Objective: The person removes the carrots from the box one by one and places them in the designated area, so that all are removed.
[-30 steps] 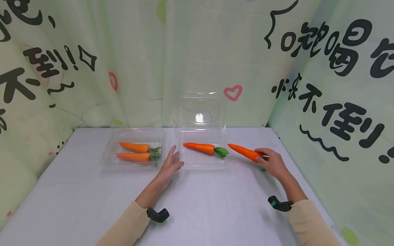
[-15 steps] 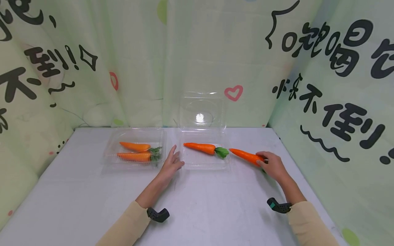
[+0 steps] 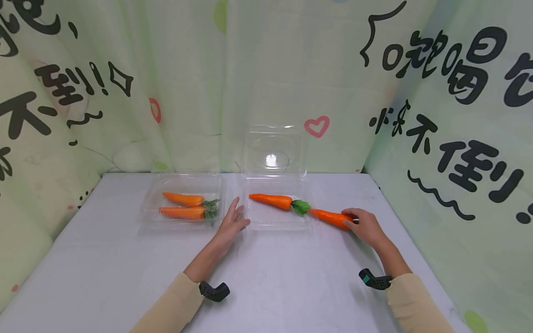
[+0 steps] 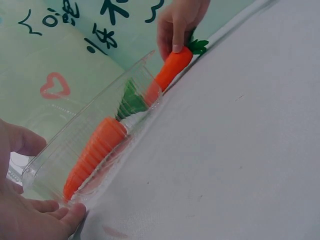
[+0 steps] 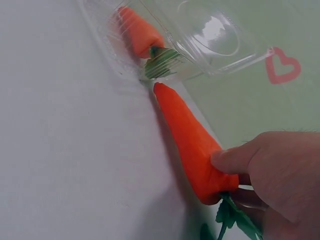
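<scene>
My right hand (image 3: pixel 365 227) grips an orange carrot (image 3: pixel 329 217) near its leafy end, thumb on top. The carrot's tip points left at the right wall of a clear plastic clamshell box (image 3: pixel 260 222), whose lid (image 3: pixel 275 150) stands raised behind. Inside that box lies another carrot (image 3: pixel 272 200), its green leaves (image 3: pixel 300 206) to the right. My left hand (image 3: pixel 231 225) touches the box's left side with its fingers spread. In the right wrist view, green leaves (image 5: pixel 235 217) hang below the held carrot (image 5: pixel 190 145).
At the left stands a second clear plastic box (image 3: pixel 151 210) holding two carrots (image 3: pixel 183 212). Both boxes rest on a white-covered table (image 3: pixel 266 277). A pale green curtain (image 3: pixel 187 83) with lettering and hearts hangs at the back and sides.
My right hand has moved slightly left with the carrot, bringing its tip from beside the box to its right edge. The left hand and both boxes stay in place.
</scene>
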Demonstrator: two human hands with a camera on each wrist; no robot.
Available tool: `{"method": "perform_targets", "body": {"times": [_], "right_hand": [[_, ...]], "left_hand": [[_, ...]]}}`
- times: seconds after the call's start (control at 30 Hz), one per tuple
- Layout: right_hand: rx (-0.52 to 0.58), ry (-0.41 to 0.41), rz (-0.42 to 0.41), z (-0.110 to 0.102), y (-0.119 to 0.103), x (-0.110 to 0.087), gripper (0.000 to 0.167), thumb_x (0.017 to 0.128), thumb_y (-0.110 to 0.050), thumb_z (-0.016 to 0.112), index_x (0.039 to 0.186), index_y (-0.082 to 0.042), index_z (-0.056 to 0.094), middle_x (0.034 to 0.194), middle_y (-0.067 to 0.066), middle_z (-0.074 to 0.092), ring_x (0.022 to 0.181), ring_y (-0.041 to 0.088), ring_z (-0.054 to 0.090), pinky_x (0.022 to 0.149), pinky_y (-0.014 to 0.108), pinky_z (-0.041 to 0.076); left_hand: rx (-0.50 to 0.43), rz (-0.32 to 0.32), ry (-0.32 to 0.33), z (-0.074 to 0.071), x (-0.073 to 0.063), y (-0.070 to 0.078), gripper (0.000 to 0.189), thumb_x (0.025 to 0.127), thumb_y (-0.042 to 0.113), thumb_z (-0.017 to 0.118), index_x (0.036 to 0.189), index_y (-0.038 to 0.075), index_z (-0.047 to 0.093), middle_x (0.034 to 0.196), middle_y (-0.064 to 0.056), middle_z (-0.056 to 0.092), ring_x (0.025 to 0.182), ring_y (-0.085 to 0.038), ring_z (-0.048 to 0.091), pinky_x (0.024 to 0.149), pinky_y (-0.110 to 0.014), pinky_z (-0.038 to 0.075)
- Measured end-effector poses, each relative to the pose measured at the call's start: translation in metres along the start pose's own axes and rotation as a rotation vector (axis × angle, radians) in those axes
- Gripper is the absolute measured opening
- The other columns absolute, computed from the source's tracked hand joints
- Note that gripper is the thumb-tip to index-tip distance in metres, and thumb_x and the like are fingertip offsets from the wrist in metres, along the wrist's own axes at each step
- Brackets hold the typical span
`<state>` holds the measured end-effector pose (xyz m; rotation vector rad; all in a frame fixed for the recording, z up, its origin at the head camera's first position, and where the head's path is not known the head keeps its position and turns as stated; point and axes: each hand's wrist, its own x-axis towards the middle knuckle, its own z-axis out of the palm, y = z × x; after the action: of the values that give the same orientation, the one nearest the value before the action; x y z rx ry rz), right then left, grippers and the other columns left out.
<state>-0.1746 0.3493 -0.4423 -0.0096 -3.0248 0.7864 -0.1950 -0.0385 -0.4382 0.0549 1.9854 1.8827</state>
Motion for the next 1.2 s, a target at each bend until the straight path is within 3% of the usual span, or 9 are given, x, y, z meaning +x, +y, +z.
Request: {"method": "perform_targets", "body": {"times": [0.33, 0.63, 0.73, 1.2], "right_hand": [[0.005, -0.020, 0.022, 0.004, -0.001, 0.000, 0.035, 0.093, -0.010, 0.062, 0.126, 0.001, 0.059, 0.128, 0.027, 0.057, 0.114, 0.041, 0.054, 0.099, 0.055, 0.048], [0.042, -0.016, 0.026, 0.000, -0.005, 0.001, 0.040, 0.093, -0.013, 0.064, 0.129, 0.001, 0.056, 0.127, 0.026, 0.058, 0.115, 0.042, 0.054, 0.099, 0.055, 0.049], [0.045, -0.012, 0.018, -0.001, -0.007, 0.002, 0.040, 0.093, -0.014, 0.064, 0.129, 0.001, 0.056, 0.127, 0.025, 0.059, 0.116, 0.042, 0.054, 0.100, 0.055, 0.048], [0.079, 0.007, 0.009, -0.001, -0.028, 0.011, 0.041, 0.094, -0.017, 0.062, 0.132, -0.003, 0.055, 0.131, 0.022, 0.057, 0.119, 0.039, 0.053, 0.100, 0.053, 0.049]], "left_hand": [[0.003, 0.009, 0.007, 0.001, 0.001, -0.001, 0.076, 0.096, 0.015, 0.050, 0.157, 0.026, 0.005, 0.163, -0.012, 0.017, 0.149, -0.035, 0.017, 0.119, -0.058, 0.021], [-0.008, 0.005, 0.012, -0.003, 0.026, -0.027, 0.078, 0.096, 0.017, 0.052, 0.156, 0.031, 0.004, 0.163, -0.009, 0.016, 0.150, -0.033, 0.016, 0.119, -0.057, 0.021], [-0.005, 0.008, 0.019, -0.003, 0.028, -0.031, 0.078, 0.096, 0.019, 0.053, 0.155, 0.035, 0.005, 0.163, -0.007, 0.017, 0.151, -0.032, 0.016, 0.119, -0.057, 0.021], [-0.004, -0.004, 0.035, -0.002, 0.028, -0.029, 0.076, 0.096, 0.020, 0.054, 0.154, 0.039, 0.008, 0.163, -0.002, 0.020, 0.151, -0.028, 0.017, 0.119, -0.056, 0.023]]}}
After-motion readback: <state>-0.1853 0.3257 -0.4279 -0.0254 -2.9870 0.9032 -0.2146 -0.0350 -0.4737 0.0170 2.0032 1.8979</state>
